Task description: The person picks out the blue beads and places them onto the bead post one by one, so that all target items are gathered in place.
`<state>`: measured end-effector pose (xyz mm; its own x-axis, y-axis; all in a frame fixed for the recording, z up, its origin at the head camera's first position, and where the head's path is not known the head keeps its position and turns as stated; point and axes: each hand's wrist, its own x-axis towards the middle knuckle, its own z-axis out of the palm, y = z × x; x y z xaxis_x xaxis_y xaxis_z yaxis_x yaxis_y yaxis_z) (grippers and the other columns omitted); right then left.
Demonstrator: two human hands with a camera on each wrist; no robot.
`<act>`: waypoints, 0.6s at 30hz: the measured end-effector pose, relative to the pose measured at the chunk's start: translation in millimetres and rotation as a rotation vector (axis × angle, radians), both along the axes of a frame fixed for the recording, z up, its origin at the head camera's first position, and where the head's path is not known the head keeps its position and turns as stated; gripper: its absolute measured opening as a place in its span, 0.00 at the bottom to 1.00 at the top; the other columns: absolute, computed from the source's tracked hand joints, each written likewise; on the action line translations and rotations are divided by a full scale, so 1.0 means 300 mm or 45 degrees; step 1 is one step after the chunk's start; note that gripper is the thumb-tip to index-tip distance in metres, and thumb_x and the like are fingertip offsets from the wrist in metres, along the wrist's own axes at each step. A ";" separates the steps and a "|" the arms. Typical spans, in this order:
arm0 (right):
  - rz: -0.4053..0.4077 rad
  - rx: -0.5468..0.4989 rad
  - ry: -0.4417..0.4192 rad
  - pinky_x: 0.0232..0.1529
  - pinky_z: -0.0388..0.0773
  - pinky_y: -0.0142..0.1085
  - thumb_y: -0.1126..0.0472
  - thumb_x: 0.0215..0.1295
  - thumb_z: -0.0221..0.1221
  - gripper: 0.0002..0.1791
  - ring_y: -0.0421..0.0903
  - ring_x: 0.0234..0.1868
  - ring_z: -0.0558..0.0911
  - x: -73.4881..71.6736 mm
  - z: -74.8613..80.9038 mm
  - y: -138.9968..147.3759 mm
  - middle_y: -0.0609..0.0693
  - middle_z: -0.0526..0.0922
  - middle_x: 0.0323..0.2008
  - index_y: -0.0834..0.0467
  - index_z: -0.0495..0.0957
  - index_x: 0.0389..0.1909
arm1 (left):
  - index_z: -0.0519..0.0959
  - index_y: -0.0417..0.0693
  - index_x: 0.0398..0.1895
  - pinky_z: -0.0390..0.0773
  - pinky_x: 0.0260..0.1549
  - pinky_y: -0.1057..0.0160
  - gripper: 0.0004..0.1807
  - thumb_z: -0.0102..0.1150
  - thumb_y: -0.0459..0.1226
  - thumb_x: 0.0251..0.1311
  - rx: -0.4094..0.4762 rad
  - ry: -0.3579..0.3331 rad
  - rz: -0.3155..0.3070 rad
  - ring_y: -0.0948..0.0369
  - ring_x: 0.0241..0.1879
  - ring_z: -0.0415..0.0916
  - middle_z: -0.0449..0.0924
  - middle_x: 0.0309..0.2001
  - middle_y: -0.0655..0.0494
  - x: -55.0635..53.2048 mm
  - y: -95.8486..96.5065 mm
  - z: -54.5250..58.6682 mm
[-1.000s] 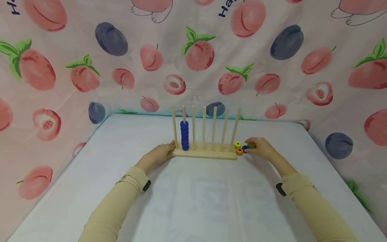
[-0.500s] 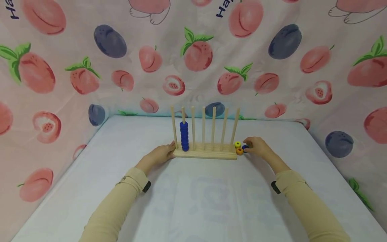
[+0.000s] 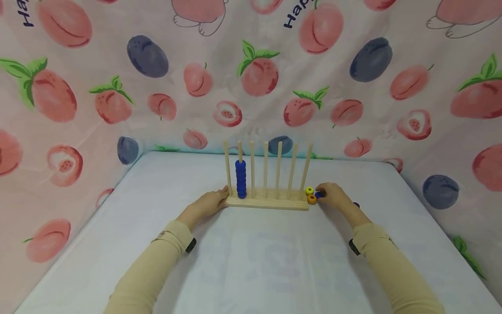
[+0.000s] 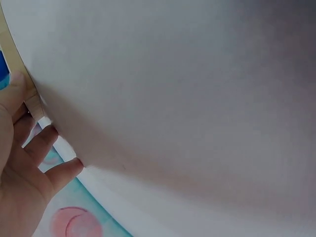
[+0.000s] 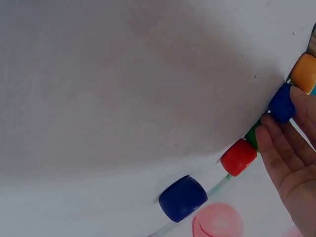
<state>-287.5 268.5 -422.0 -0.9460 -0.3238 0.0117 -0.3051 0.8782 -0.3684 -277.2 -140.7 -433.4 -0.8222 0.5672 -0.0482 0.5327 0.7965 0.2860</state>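
Note:
A wooden peg rack [image 3: 270,202] with several upright rods stands on the white table; a stack of blue beads [image 3: 241,179] fills its second rod from the left. My left hand [image 3: 209,202] holds the rack's left end, thumb on the front of the base and a finger behind it in the left wrist view. Off the right end, my right hand [image 3: 333,195] pinches a loose blue bead [image 5: 282,103] between thumb and fingers. An orange bead [image 3: 311,199] and a yellow bead [image 3: 309,190] lie between that bead and the rack.
Beside the right fingers, a green bead [image 5: 253,136] is partly hidden, with a red bead [image 5: 239,157] and another blue bead [image 5: 182,198] farther along. A fruit-printed cloth [image 3: 227,65] hangs behind the table [image 3: 255,261] and at both sides.
My right hand has shifted slightly left, from the green bead to the blue one. The green bead is now hidden in the head view, and a dark bead shows past the wrist. The left hand stays.

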 end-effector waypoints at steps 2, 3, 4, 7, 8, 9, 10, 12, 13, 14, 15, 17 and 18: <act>-0.008 0.002 -0.004 0.51 0.75 0.54 0.71 0.55 0.61 0.18 0.63 0.46 0.79 0.001 0.000 -0.005 0.70 0.80 0.42 0.76 0.75 0.46 | 0.60 0.30 0.66 0.66 0.63 0.46 0.28 0.47 0.39 0.69 0.003 0.000 0.006 0.39 0.63 0.64 0.56 0.69 0.35 0.001 -0.001 -0.002; -0.016 0.000 -0.009 0.52 0.75 0.54 0.71 0.55 0.61 0.18 0.63 0.47 0.79 0.001 0.001 -0.008 0.70 0.80 0.43 0.76 0.75 0.46 | 0.60 0.30 0.66 0.66 0.63 0.46 0.28 0.47 0.39 0.69 0.003 0.001 0.008 0.39 0.63 0.64 0.56 0.69 0.36 0.001 -0.001 -0.002; -0.022 0.000 -0.012 0.52 0.75 0.54 0.71 0.55 0.61 0.18 0.64 0.47 0.78 0.001 0.003 -0.008 0.71 0.80 0.43 0.76 0.75 0.47 | 0.60 0.30 0.66 0.66 0.63 0.46 0.28 0.47 0.39 0.69 0.003 0.005 0.009 0.39 0.63 0.64 0.56 0.69 0.36 0.001 0.001 -0.002; -0.027 -0.005 -0.019 0.53 0.74 0.55 0.71 0.55 0.61 0.18 0.64 0.48 0.78 -0.001 0.006 -0.008 0.71 0.80 0.44 0.76 0.75 0.46 | 0.61 0.30 0.66 0.66 0.63 0.45 0.27 0.47 0.39 0.69 -0.006 0.004 0.018 0.39 0.63 0.64 0.56 0.69 0.36 0.000 0.005 0.000; -0.023 -0.004 -0.019 0.52 0.75 0.54 0.71 0.55 0.61 0.18 0.64 0.48 0.78 -0.003 0.005 -0.006 0.71 0.80 0.44 0.76 0.75 0.46 | 0.61 0.30 0.66 0.66 0.63 0.45 0.27 0.47 0.39 0.69 -0.013 0.003 0.023 0.39 0.63 0.64 0.56 0.69 0.36 0.000 0.006 0.000; -0.017 -0.004 -0.015 0.52 0.75 0.54 0.71 0.55 0.61 0.18 0.64 0.47 0.78 -0.003 0.004 -0.005 0.71 0.80 0.43 0.76 0.75 0.46 | 0.61 0.31 0.66 0.66 0.63 0.45 0.28 0.47 0.39 0.69 -0.017 -0.004 0.032 0.39 0.64 0.64 0.56 0.69 0.36 0.000 0.007 -0.001; -0.013 -0.004 -0.012 0.51 0.75 0.54 0.70 0.55 0.61 0.18 0.63 0.46 0.79 -0.004 0.002 -0.003 0.71 0.80 0.43 0.76 0.75 0.45 | 0.60 0.31 0.66 0.66 0.63 0.46 0.28 0.47 0.39 0.69 -0.019 -0.008 0.038 0.40 0.64 0.64 0.56 0.69 0.37 0.000 0.007 -0.002; -0.012 -0.004 -0.007 0.50 0.76 0.53 0.70 0.54 0.62 0.18 0.63 0.45 0.79 -0.003 0.001 0.000 0.70 0.80 0.42 0.76 0.75 0.45 | 0.60 0.31 0.67 0.65 0.63 0.46 0.28 0.46 0.39 0.69 -0.022 -0.016 0.048 0.40 0.64 0.64 0.56 0.69 0.37 0.000 0.007 -0.004; -0.017 -0.005 -0.007 0.49 0.76 0.53 0.70 0.54 0.62 0.18 0.62 0.45 0.79 -0.002 0.000 0.002 0.70 0.80 0.42 0.76 0.76 0.45 | 0.60 0.31 0.67 0.65 0.64 0.46 0.28 0.46 0.40 0.69 -0.021 -0.019 0.051 0.40 0.64 0.64 0.56 0.70 0.38 0.001 0.006 -0.006; -0.023 -0.007 -0.007 0.49 0.77 0.53 0.69 0.55 0.62 0.18 0.62 0.45 0.79 -0.001 0.001 0.002 0.70 0.80 0.42 0.76 0.76 0.45 | 0.59 0.32 0.67 0.65 0.64 0.47 0.28 0.46 0.40 0.70 -0.022 -0.020 0.053 0.41 0.64 0.63 0.55 0.70 0.38 0.001 0.005 -0.007; -0.029 -0.007 -0.009 0.49 0.77 0.53 0.69 0.55 0.62 0.18 0.63 0.45 0.79 0.002 0.002 0.002 0.70 0.80 0.43 0.76 0.75 0.46 | 0.59 0.32 0.67 0.65 0.64 0.47 0.28 0.46 0.40 0.70 -0.019 -0.018 0.051 0.41 0.64 0.63 0.56 0.70 0.38 0.002 0.004 -0.008; -0.046 -0.012 -0.012 0.50 0.76 0.54 0.69 0.56 0.61 0.18 0.63 0.46 0.79 0.005 0.005 0.003 0.70 0.80 0.43 0.76 0.75 0.46 | 0.59 0.32 0.67 0.65 0.64 0.47 0.28 0.46 0.40 0.70 -0.015 -0.017 0.048 0.41 0.64 0.63 0.55 0.70 0.38 0.002 0.002 -0.008; -0.052 -0.015 -0.010 0.50 0.76 0.54 0.69 0.56 0.61 0.18 0.63 0.47 0.79 0.006 0.007 0.003 0.70 0.80 0.44 0.75 0.75 0.47 | 0.59 0.32 0.68 0.65 0.64 0.47 0.29 0.46 0.40 0.70 -0.014 -0.018 0.048 0.41 0.64 0.63 0.55 0.70 0.38 0.003 0.002 -0.008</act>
<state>-285.8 269.5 -420.0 -0.9586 -0.2846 0.0075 -0.2659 0.8854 -0.3812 -276.4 -140.1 -435.7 -0.8420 0.5354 -0.0659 0.4985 0.8189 0.2844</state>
